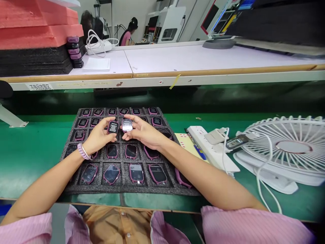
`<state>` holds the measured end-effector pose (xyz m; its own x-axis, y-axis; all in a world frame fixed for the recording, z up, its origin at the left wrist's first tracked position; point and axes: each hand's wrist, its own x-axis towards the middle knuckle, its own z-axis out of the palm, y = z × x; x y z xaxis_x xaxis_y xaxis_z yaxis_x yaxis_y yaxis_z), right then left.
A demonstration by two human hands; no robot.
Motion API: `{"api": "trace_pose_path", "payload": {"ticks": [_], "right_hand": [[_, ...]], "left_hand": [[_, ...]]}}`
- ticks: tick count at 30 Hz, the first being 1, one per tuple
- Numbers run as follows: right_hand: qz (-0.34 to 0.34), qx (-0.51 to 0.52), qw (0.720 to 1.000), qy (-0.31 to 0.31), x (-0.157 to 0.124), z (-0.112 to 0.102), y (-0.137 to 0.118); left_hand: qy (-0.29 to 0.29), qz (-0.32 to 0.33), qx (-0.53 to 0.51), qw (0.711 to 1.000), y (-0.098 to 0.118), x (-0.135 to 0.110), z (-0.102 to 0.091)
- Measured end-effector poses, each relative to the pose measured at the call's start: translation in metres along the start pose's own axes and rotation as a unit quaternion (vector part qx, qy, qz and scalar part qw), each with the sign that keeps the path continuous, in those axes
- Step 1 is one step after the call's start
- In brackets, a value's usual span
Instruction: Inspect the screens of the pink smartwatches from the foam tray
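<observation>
Here the left hand [99, 137] holds a dark-faced watch [113, 127] in a fingertip grip and the right hand [142, 133] pinches a paler watch [127, 125] the same way, both raised just above the far-middle rows of the foam tray [122, 187] on the green desk [30, 152]. With the two so close together and held only at their edges, I judge one could knock the other, slip, and drop onto the watches lying in the pockets below. The right forearm also rests over the tray's near right pockets, so a sweep could drag a watch out.
</observation>
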<state>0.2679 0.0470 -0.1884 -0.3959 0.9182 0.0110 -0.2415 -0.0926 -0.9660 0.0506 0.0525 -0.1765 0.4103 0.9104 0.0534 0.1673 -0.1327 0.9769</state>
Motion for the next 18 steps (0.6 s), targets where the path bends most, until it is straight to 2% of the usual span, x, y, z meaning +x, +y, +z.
{"api": "trace_pose_path", "payload": {"ticks": [2,4,6,8,11,14,16,18], "right_hand": [[-0.025,-0.078,0.997,-0.003,0.001,-0.005,0.003],[-0.063,-0.215,0.974,0.013,0.003,-0.011,0.006],[-0.110,-0.373,0.921,0.031,0.004,-0.016,0.008],[-0.126,-0.499,0.857,0.033,0.005,-0.018,0.008],[-0.085,-0.597,0.797,0.015,0.003,-0.015,0.003],[-0.075,-0.632,0.771,0.019,-0.002,-0.012,-0.014],[-0.080,-0.649,0.755,0.051,-0.010,-0.015,-0.032],[-0.060,-0.679,0.724,0.108,-0.021,-0.022,-0.052]], "left_hand": [[-0.002,0.005,0.092,0.996,-0.003,0.001,-0.004],[0.009,0.032,0.234,0.972,-0.005,0.003,-0.008],[0.019,0.058,0.366,0.929,-0.007,0.003,-0.010],[0.017,0.058,0.444,0.894,-0.008,0.004,-0.010],[0.006,0.039,0.496,0.867,-0.008,0.003,-0.008],[0.013,0.055,0.514,0.856,0.001,0.003,-0.010],[0.037,0.089,0.520,0.848,0.013,0.000,-0.020],[0.075,0.132,0.530,0.835,0.027,-0.009,-0.038]]}}
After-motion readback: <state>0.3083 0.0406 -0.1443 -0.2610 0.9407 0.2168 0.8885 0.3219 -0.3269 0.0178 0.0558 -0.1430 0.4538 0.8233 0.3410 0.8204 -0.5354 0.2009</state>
